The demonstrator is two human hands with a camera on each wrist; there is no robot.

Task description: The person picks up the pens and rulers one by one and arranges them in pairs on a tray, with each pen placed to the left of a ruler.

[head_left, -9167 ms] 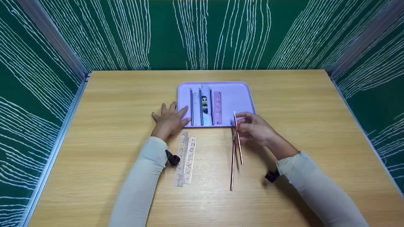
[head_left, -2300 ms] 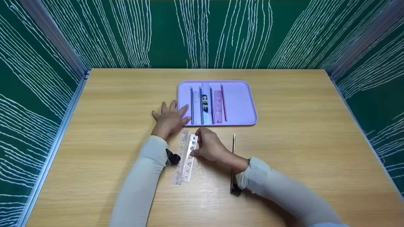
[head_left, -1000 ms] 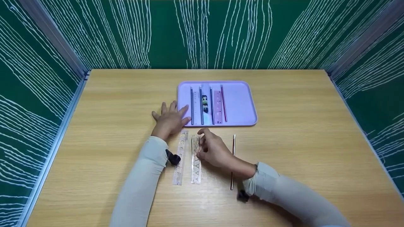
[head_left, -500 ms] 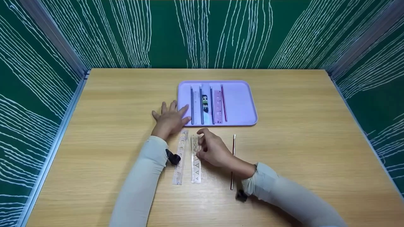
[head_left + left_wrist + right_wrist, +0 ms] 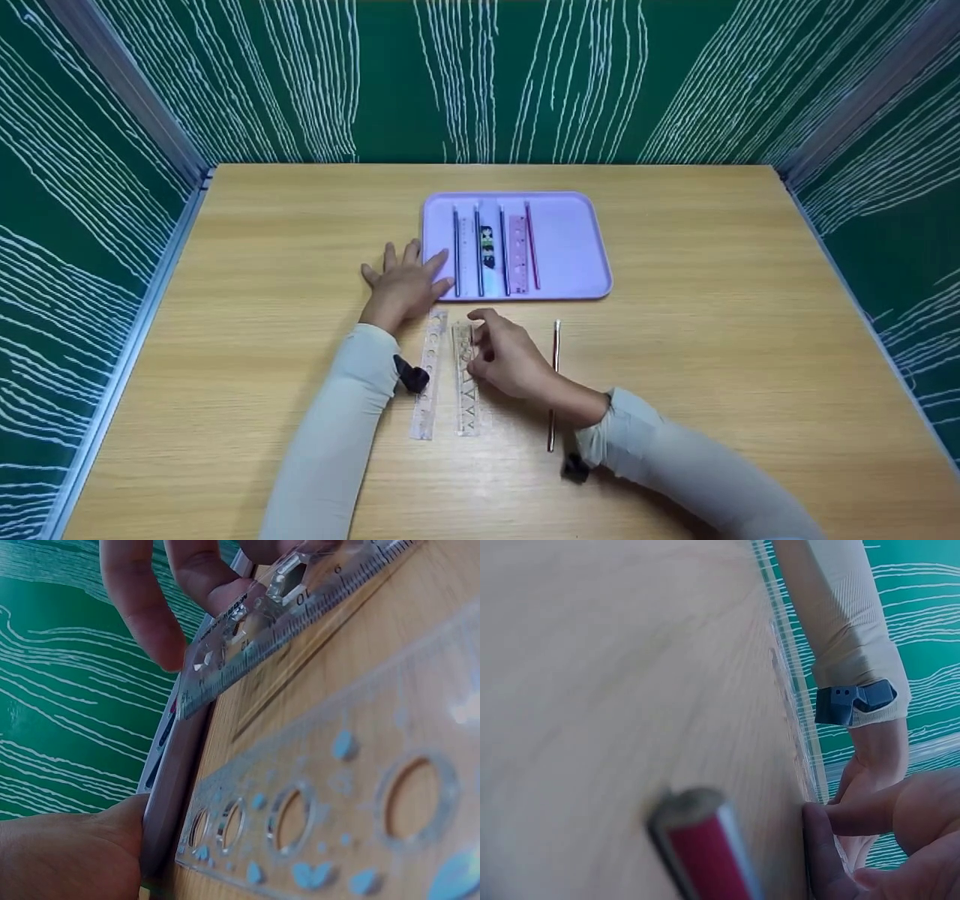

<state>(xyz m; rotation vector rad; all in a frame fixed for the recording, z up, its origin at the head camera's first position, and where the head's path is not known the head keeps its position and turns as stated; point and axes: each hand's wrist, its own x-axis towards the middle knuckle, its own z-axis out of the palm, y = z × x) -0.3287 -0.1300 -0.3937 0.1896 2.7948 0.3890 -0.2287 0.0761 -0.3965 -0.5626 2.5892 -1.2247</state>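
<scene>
My right hand [image 5: 510, 356] pinches a clear stencil ruler [image 5: 466, 416] with triangle cut-outs by its right edge. In the left wrist view this ruler [image 5: 262, 630] stands tilted, one long edge raised off the table. Just left of it a second clear ruler [image 5: 424, 420] lies flat; the left wrist view shows its round holes and blue leaf prints. My left hand [image 5: 405, 291] rests with spread fingers at the left edge of a purple tray [image 5: 574, 247], thumb and forefinger over the rim.
On the tray, three dark pencils [image 5: 504, 255] alternate with several rulers, including a pink ruler [image 5: 518, 255], and a red pencil [image 5: 532, 247] lies rightmost. Another red pencil [image 5: 555, 349] lies on the table [image 5: 712, 300] beside my right wrist. Green walls [image 5: 390, 82] surround the table.
A red pencil went from my right hand onto the tray. That hand then took the triangle-cut-out ruler and shifted it right, away from the other ruler; lately it has tilted slightly. My left hand stayed put.
</scene>
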